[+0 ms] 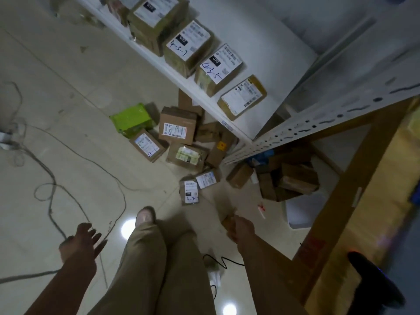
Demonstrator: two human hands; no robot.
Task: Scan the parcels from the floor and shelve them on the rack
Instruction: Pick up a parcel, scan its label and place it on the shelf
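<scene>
Several cardboard parcels lie on the floor by the rack, among them a labelled box [177, 128], a green bag [131, 120] and a small parcel marked 4-3 [190, 192]. On the white rack shelf [268, 53] stand more parcels, one marked 4-3-7 [188, 45], one marked 4-3-5 [218, 68] and one with no handwritten mark [242, 97]. My left hand [79, 242] hangs low at the left with its fingers spread and holds nothing. My right hand [237, 227] is blurred, with a tan smear at its tip; whether it grips anything is unclear.
Loose cables [52, 189] snake over the tiled floor at the left. More boxes [291, 178] are piled under the rack beside its perforated upright [318, 123]. A tall brown panel [336, 212] and a black object [375, 280] stand at the right. My legs [159, 269] fill the bottom middle.
</scene>
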